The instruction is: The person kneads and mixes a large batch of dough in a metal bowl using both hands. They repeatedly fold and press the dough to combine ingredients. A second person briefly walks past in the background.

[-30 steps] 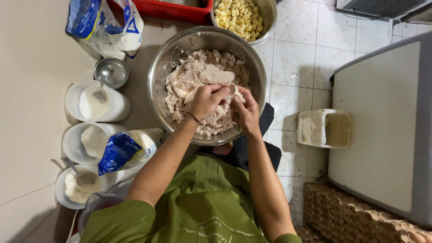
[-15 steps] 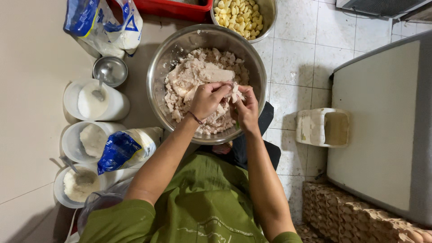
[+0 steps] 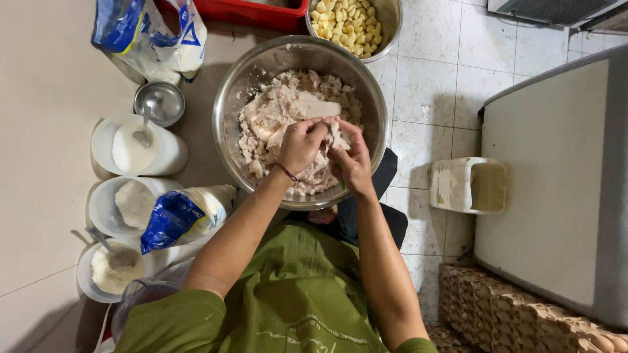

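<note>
Steel mixing bowl (image 3: pixel 229 117) holds pale, lumpy dough (image 3: pixel 275 121); above its middle, left hand (image 3: pixel 299 145) and right hand (image 3: pixel 353 163) pinch one chunk together. Breaking lumps small, low over the bowl, would probably work best.

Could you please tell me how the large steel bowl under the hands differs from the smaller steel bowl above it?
The large steel bowl holds pale lumpy dough; the smaller steel bowl holds yellow pieces. The large one is fully in view, the smaller one cropped. Both hands work only in the large one. Both are round metal.
</note>
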